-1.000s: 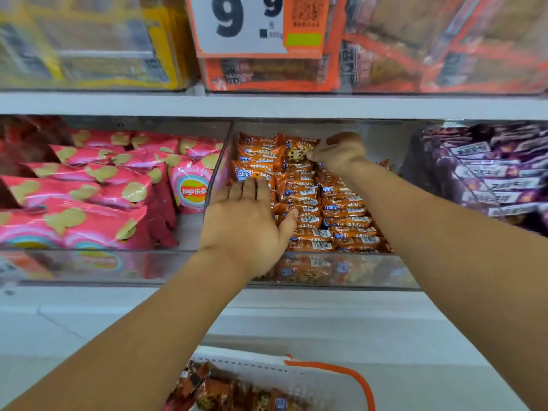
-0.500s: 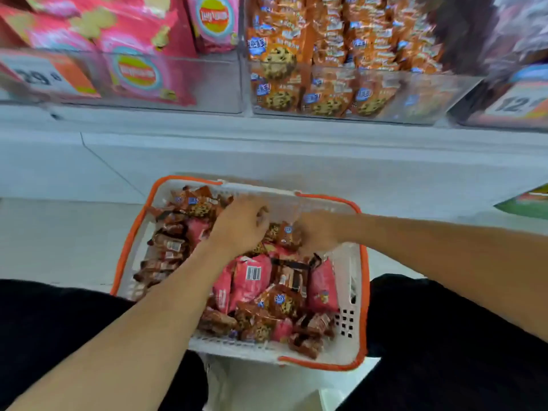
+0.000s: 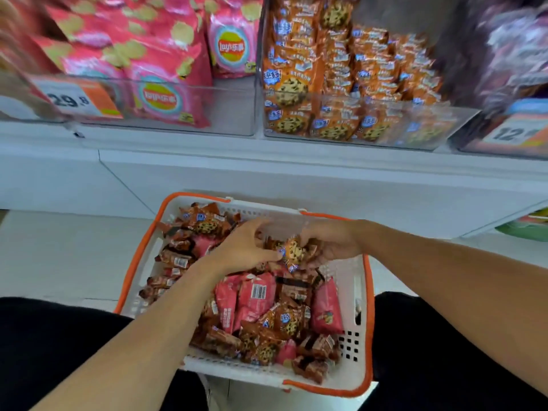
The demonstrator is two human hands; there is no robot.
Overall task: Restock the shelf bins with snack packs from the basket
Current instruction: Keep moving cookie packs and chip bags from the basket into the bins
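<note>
Left hand [image 3: 243, 250] and right hand [image 3: 332, 243] meet over the far half of the basket [image 3: 366, 307]. Both grasp the same orange cookie pack [image 3: 292, 250], fingers curled around it from opposite sides; the pack is raised just above the loose snack packs [image 3: 258, 295] that fill the basket. The basket is white with an orange rim and sits on the floor, between the person's knees. Above, on the shelf [image 3: 267, 155], the clear cookie bin [image 3: 415, 126] holds matching orange packs. A clear bin [image 3: 231, 114] of pink chip bags [image 3: 160, 96] stands beside it, on the left.
</note>
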